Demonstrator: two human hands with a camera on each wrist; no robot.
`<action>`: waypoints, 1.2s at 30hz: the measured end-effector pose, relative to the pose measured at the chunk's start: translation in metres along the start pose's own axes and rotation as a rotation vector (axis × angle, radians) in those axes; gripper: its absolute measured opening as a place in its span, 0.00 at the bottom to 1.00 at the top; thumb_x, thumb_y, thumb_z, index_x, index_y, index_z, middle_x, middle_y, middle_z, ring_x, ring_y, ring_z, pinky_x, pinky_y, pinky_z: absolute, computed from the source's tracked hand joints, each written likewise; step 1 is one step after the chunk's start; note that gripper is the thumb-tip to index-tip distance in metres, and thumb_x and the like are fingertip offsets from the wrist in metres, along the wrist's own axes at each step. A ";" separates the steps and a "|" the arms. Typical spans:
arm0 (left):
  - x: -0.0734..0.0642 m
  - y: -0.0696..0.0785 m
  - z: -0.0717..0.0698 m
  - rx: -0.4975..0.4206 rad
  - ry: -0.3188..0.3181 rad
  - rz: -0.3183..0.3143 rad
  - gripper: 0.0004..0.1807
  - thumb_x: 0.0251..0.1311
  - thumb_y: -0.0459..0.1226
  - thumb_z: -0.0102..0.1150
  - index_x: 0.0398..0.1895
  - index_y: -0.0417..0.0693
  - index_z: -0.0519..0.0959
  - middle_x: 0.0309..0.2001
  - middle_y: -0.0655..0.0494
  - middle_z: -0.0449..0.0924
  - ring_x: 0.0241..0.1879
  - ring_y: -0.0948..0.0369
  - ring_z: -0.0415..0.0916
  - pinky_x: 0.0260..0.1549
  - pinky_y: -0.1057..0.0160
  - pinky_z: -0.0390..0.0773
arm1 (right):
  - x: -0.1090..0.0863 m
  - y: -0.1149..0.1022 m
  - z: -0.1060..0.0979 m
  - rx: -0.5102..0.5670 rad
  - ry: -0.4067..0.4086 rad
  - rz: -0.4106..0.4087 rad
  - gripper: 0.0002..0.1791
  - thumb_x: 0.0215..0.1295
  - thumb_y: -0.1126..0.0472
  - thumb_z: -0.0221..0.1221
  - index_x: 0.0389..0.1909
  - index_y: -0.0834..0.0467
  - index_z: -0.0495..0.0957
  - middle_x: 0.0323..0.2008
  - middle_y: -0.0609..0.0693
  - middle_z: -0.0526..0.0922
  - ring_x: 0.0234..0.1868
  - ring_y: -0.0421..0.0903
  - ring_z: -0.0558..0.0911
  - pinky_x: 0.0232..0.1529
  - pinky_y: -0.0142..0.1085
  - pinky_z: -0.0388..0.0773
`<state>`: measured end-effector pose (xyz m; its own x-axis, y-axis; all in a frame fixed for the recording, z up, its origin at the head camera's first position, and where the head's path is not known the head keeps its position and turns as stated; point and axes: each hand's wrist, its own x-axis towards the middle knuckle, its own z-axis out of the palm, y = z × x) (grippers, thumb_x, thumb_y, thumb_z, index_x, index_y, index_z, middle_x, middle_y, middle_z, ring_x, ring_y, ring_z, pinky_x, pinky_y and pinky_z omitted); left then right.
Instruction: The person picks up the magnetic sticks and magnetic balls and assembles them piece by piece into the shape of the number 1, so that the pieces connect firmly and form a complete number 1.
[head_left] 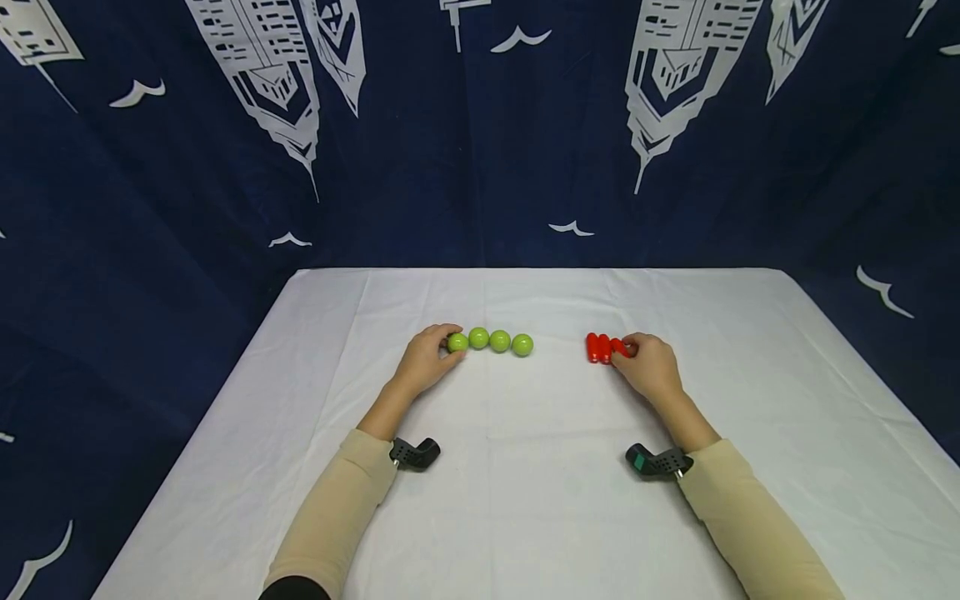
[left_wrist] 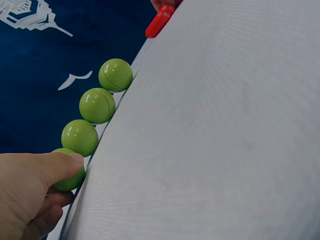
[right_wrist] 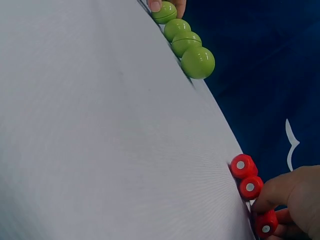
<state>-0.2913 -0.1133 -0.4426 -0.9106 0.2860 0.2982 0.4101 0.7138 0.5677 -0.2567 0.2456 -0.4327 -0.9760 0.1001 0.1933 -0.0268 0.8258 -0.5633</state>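
Observation:
A row of several glossy green balls (head_left: 500,341) lies on the white cloth near the far edge. My left hand (head_left: 426,360) pinches the leftmost ball (left_wrist: 75,177) between thumb and fingers, and that ball sits close against its neighbour. Further right are three short red rods with pale round discs on their ends. Two of them, the left rod (head_left: 592,347) and the middle rod (right_wrist: 251,187), lie side by side. My right hand (head_left: 651,368) pinches the rightmost rod (right_wrist: 266,225), which leans at a slant beside the middle one; the fingers partly cover it.
White cloth (head_left: 525,500) covers the table, with a gap of it between balls and rods. Behind the far edge hangs a dark blue curtain (head_left: 480,183) with white prints. Black wrist cameras sit at the left cuff (head_left: 375,457) and right cuff (head_left: 708,462).

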 end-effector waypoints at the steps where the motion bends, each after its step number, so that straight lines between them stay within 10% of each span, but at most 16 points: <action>1: 0.000 0.000 0.000 -0.004 0.001 -0.001 0.22 0.58 0.36 0.68 0.56 0.41 0.77 0.48 0.45 0.80 0.44 0.53 0.77 0.48 0.55 0.75 | 0.000 -0.001 -0.001 -0.006 -0.007 0.010 0.19 0.61 0.63 0.58 0.47 0.75 0.76 0.38 0.67 0.79 0.38 0.60 0.75 0.42 0.51 0.74; 23: 0.003 0.010 -0.013 -0.070 0.006 -0.027 0.23 0.58 0.37 0.69 0.55 0.40 0.77 0.51 0.44 0.80 0.45 0.52 0.79 0.47 0.56 0.77 | -0.002 -0.019 -0.005 0.190 0.039 0.025 0.18 0.61 0.64 0.55 0.49 0.70 0.77 0.35 0.60 0.78 0.29 0.50 0.78 0.22 0.30 0.76; 36: 0.006 0.019 -0.009 -0.170 0.007 -0.044 0.21 0.58 0.39 0.69 0.53 0.40 0.79 0.46 0.46 0.81 0.44 0.53 0.80 0.46 0.58 0.78 | -0.003 -0.048 0.004 0.303 0.018 0.052 0.16 0.61 0.63 0.59 0.47 0.68 0.79 0.35 0.57 0.81 0.30 0.43 0.78 0.29 0.29 0.72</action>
<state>-0.2884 -0.1033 -0.4233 -0.9279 0.2516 0.2750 0.3726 0.6068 0.7021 -0.2532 0.2034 -0.4100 -0.9738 0.1499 0.1708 -0.0430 0.6167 -0.7860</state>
